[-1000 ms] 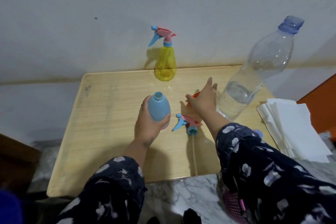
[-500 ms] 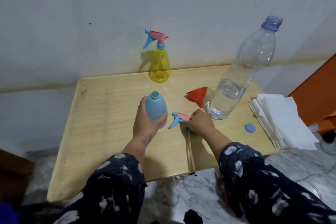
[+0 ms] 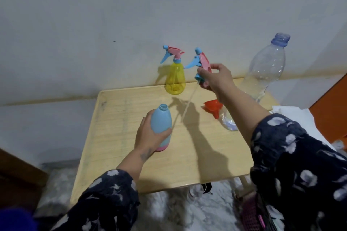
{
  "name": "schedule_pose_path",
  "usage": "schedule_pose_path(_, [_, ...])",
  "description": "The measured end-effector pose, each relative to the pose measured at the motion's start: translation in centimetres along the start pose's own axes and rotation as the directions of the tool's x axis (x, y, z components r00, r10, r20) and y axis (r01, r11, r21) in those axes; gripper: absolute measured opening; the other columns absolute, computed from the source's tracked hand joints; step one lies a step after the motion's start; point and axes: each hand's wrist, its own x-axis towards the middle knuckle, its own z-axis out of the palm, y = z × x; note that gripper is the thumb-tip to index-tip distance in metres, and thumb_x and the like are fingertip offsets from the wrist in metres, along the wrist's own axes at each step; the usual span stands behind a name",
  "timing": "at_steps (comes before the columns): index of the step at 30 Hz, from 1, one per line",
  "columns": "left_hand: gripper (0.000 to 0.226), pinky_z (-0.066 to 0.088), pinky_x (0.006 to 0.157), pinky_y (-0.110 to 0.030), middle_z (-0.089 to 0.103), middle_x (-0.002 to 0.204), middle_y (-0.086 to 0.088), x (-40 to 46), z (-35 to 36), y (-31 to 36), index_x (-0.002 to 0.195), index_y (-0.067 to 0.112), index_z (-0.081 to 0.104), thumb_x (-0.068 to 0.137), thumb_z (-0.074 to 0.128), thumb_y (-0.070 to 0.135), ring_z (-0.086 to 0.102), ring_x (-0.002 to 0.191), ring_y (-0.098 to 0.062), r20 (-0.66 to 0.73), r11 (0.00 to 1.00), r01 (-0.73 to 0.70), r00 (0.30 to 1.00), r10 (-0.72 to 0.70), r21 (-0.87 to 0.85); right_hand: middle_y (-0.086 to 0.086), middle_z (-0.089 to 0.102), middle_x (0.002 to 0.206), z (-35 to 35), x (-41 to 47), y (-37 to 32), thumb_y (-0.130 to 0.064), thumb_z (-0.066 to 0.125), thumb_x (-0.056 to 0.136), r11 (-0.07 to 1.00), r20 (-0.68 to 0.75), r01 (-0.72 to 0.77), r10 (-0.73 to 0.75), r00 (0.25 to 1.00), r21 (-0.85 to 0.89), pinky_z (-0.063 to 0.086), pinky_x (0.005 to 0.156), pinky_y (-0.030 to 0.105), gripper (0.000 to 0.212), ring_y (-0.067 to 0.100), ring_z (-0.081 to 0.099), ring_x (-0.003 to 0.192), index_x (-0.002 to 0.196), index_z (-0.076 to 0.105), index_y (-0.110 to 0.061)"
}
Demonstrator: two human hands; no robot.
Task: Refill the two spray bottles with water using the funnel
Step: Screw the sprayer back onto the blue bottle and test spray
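Note:
My left hand [image 3: 150,135] grips a light blue spray bottle [image 3: 161,124] with a pink base, standing upright on the wooden table [image 3: 116,137], its neck open. My right hand [image 3: 216,77] holds the pink and blue spray head [image 3: 201,62] in the air above the table, its long clear tube [image 3: 185,107] hanging down toward the blue bottle. A yellow spray bottle [image 3: 175,78] with its head on stands at the table's back edge. The red funnel [image 3: 214,108] lies on its side, right of the middle. A large clear water bottle [image 3: 266,67] stands uncapped at the back right.
A stack of white paper napkins [image 3: 293,116] lies at the table's right edge, with an orange object [image 3: 332,110] beyond it. A grey wall rises right behind the table. Marble floor shows below the front edge.
My right hand has lifted the spray head off the table and raised it up and back, the tube now dangling. My left hand has stayed on the blue bottle.

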Motion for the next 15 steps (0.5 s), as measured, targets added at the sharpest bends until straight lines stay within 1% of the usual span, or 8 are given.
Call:
schedule_pose_path(2, [0.068,0.051,0.073,-0.034,0.055,0.107,0.011,-0.6,-0.3,0.2,0.119,0.05,0.037,0.071,0.081,0.03,0.058,0.094,-0.019,0.053,0.998,0.038,0.998,-0.035,-0.057,0.001,0.063,0.087,1.1,-0.4,-1.8,-0.021,0.072,0.083,0.991,-0.055,0.135,-0.134,0.989,0.009,0.058,0.078,0.038,0.036,0.019,0.07,0.081,0.111,0.049,-0.017])
schedule_pose_path(4, [0.069,0.054,0.073,-0.035,0.057,0.105,0.012,-1.0,-0.3,0.5,0.117,0.054,0.036,0.071,0.081,0.032,0.06,0.092,-0.018,0.082,0.995,0.058,0.995,-0.051,-0.083,0.005,0.069,0.084,2.3,-1.0,-2.7,-0.029,0.074,0.078,0.968,-0.074,0.245,-0.249,0.966,-0.054,0.057,0.082,0.043,0.039,0.02,0.07,0.082,0.107,0.05,-0.022])
schedule_pose_path(5, [0.069,0.055,0.074,-0.036,0.058,0.105,0.011,-1.2,-0.4,0.6,0.118,0.053,0.036,0.071,0.081,0.032,0.061,0.092,-0.017,0.094,0.994,0.058,0.994,-0.05,-0.09,0.007,0.07,0.083,2.8,-1.2,-2.9,-0.031,0.075,0.076,0.957,-0.077,0.282,-0.287,0.955,-0.075,0.057,0.083,0.043,0.039,0.018,0.07,0.08,0.106,0.05,-0.023])
schedule_pose_path(6, [0.069,0.055,0.074,-0.036,0.058,0.106,0.011,-1.4,-0.4,0.8,0.12,0.053,0.037,0.071,0.081,0.032,0.061,0.093,-0.017,0.106,0.994,0.058,0.993,-0.048,-0.096,0.005,0.069,0.078,3.2,-1.5,-2.9,-0.031,0.075,0.076,0.948,-0.079,0.309,-0.314,0.946,-0.075,0.056,0.081,0.038,0.04,0.012,0.068,0.074,0.106,0.051,-0.022])
schedule_pose_path(8, [0.071,0.055,0.073,-0.036,0.058,0.106,0.012,-1.6,-0.4,1.1,0.123,0.052,0.037,0.071,0.081,0.033,0.061,0.092,-0.015,0.126,0.993,0.057,0.991,-0.044,-0.103,-0.006,0.062,0.068,3.8,-2.1,-2.8,-0.027,0.075,0.079,0.934,-0.072,0.351,-0.355,0.932,-0.062,0.052,0.069,0.02,0.04,-0.006,0.06,0.057,0.11,0.052,-0.017])
schedule_pose_path(10, [0.072,0.056,0.074,-0.036,0.057,0.105,0.013,-1.7,-0.6,1.4,0.125,0.05,0.038,0.07,0.081,0.035,0.06,0.091,-0.012,0.134,0.994,0.051,0.99,-0.038,-0.1,-0.012,0.058,0.066,4.2,-2.5,-2.4,-0.025,0.074,0.081,0.923,-0.069,0.379,-0.383,0.921,-0.067,0.045,0.06,0.009,0.04,-0.013,0.055,0.051,0.114,0.052,-0.015])
schedule_pose_path(12, [0.073,0.056,0.075,-0.036,0.057,0.105,0.014,-1.7,-0.7,1.7,0.128,0.047,0.039,0.069,0.081,0.035,0.06,0.09,-0.01,0.134,0.994,0.049,0.99,-0.036,-0.096,-0.013,0.059,0.068,4.4,-2.7,-2.4,-0.026,0.074,0.081,0.913,-0.083,0.403,-0.408,0.909,-0.068,0.043,0.058,0.007,0.041,-0.012,0.056,0.054,0.114,0.053,-0.016])
schedule_pose_path(15, [0.074,0.054,0.07,-0.031,0.058,0.105,0.011,-1.7,-1.2,2.0,0.13,0.045,0.039,0.069,0.08,0.034,0.06,0.088,-0.009,0.121,0.994,0.057,0.992,-0.045,-0.091,-0.012,0.054,0.066,4.6,-2.9,-3.9,-0.028,0.073,0.081,0.897,-0.112,0.434,-0.441,0.89,-0.086,0.039,0.055,0.008,0.04,-0.006,0.05,0.053,0.114,0.053,-0.017])
